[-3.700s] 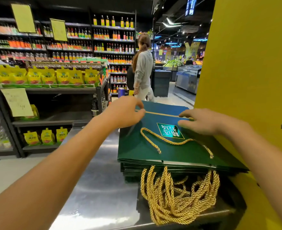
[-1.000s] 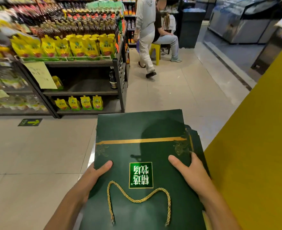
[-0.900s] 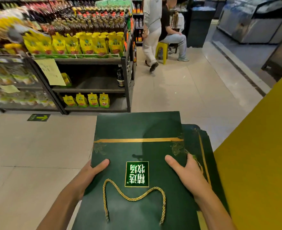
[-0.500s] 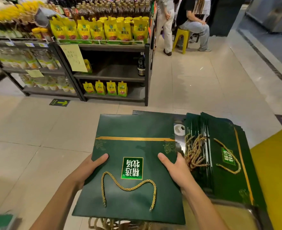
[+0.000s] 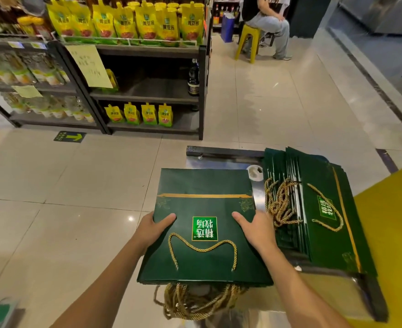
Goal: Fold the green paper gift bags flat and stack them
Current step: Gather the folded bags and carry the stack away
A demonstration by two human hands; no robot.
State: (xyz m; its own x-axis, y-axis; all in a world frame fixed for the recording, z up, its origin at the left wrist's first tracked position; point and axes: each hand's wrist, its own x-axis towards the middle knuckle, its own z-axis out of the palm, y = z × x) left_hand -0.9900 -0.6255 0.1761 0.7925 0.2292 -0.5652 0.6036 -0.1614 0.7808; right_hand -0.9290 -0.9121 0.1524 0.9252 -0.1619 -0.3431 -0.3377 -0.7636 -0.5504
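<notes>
Both hands are clamped on one thing: the left hand (image 5: pixel 152 229) grips the left edge and the right hand (image 5: pixel 258 230) the right edge of a bundle of flat green bags (image 5: pixel 204 209), thumbs laid on the top face and fingers tucked out of sight beneath. From where I stand the bundle sits square in front of the person, bottom edge pointing away and mouth edge toward them, with a tangle of gold rope handles (image 5: pixel 195 301) spilling out under the near edge. Its left part overhangs the left edge of the steel bench (image 5: pixel 221 157); I cannot tell whether it rests on the metal or is held just above it. What matters for the next move is the fanned pile (image 5: pixel 323 233) at the bench's right side: it lies just beside the bundle, to the right, so the right hand is much the nearer, its knuckles close to that pile's loose cords. That pile runs lengthwise away from the person and its label sits a quarter turn off the bundle's, so I would judge one needs turning before they square up. Half a second ago things lay much the same; a second ago the bundle covered those bags, which now lie exposed.
</notes>
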